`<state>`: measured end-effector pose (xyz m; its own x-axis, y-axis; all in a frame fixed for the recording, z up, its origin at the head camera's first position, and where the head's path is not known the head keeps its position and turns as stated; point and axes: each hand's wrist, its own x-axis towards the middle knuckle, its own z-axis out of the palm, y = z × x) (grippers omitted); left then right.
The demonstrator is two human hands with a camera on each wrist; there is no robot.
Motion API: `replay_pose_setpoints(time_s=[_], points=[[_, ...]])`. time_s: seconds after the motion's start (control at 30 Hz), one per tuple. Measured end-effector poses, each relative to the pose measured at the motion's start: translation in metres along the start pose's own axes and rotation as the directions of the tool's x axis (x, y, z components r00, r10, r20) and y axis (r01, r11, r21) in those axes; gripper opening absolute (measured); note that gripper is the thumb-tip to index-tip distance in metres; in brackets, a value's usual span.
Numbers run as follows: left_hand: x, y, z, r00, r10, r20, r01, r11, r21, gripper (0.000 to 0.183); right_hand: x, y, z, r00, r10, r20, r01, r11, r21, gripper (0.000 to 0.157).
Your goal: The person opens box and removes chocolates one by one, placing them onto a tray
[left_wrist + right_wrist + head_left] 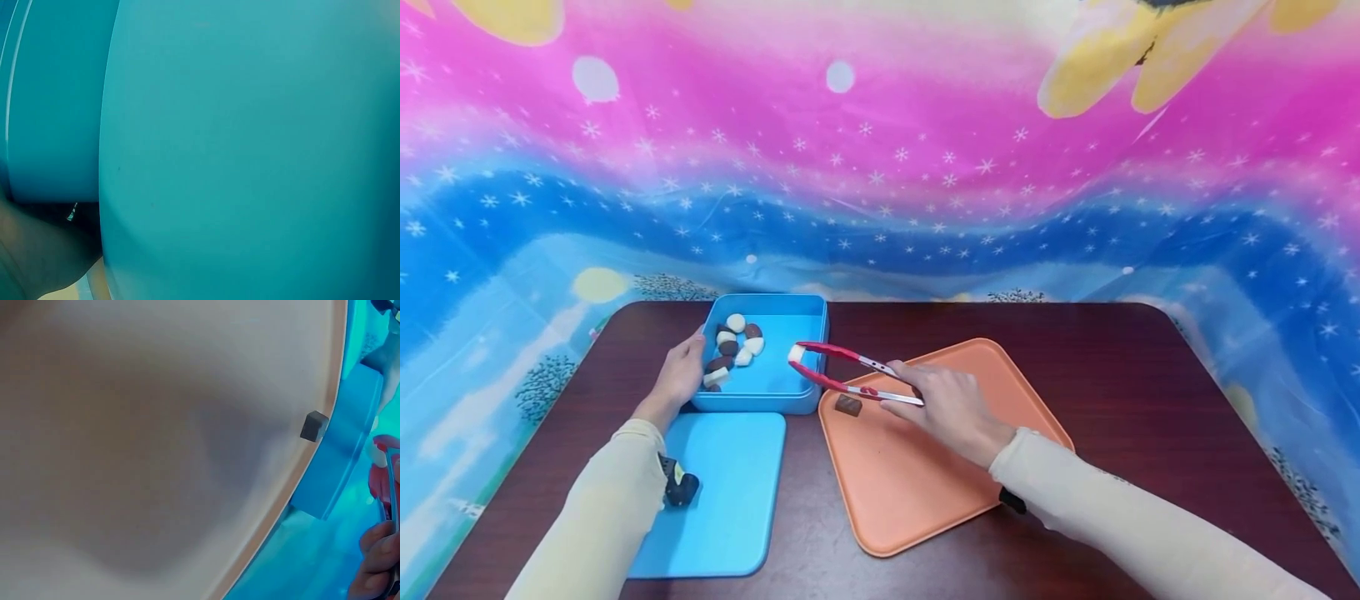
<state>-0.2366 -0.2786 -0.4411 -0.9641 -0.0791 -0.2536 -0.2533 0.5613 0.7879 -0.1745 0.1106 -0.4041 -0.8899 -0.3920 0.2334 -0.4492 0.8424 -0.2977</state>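
Note:
My right hand (951, 408) grips red-tipped metal tongs (880, 367). A small white piece (797, 354) is pinched in their tips, above the right part of a blue box (760, 403). In the right wrist view, the fingers (378, 550) and tongs (394, 487) show at the right edge. My left hand (677, 375) rests against the box's left side, its fingertips partly hidden. Inside the box, several white and brown chocolate-like pieces (728, 346) lie toward the left. One brown chocolate-like block (848, 405) sits near the left corner of an orange tray (910, 483).
A blue lid (730, 500) lies flat in front of the box, under the left forearm. The dark wooden table (1112, 383) extends right of the tray. Behind it hangs a patterned pink and blue cloth (887, 167).

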Motion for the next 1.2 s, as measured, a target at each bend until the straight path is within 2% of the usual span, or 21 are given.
replay_pose_setpoints(time_s=[0.2, 0.37, 0.77, 0.93, 1.2], points=[[0.000, -0.001, -0.002, 1.000, 0.003, -0.003, -0.003, 1.000, 0.005, 0.064, -0.007, 0.009, -0.001, 0.999, -0.027, -0.026, 0.026, 0.999, -0.021, 0.050], [0.000, -0.003, -0.002, 1.000, 0.006, -0.005, -0.006, 1.000, 0.009, 0.065, -0.014, 0.013, -0.002, 0.999, -0.012, -0.040, 0.012, 1.000, 0.012, 0.044], [-0.001, -0.004, -0.001, 1.000, 0.000, 0.014, 0.000, 1.000, 0.002, 0.065, -0.031, 0.031, -0.009, 0.998, 0.061, -0.025, -0.059, 0.996, 0.064, 0.056], [0.000, -0.003, 0.000, 1.000, 0.007, 0.001, -0.007, 1.000, 0.001, 0.064, -0.039, 0.041, -0.012, 0.995, 0.095, 0.003, -0.095, 0.993, 0.072, 0.059], [0.000, 0.001, 0.000, 1.000, 0.004, -0.003, -0.004, 1.000, 0.002, 0.064, -0.052, 0.056, -0.012, 0.995, 0.101, 0.024, -0.102, 0.993, 0.057, 0.061]])
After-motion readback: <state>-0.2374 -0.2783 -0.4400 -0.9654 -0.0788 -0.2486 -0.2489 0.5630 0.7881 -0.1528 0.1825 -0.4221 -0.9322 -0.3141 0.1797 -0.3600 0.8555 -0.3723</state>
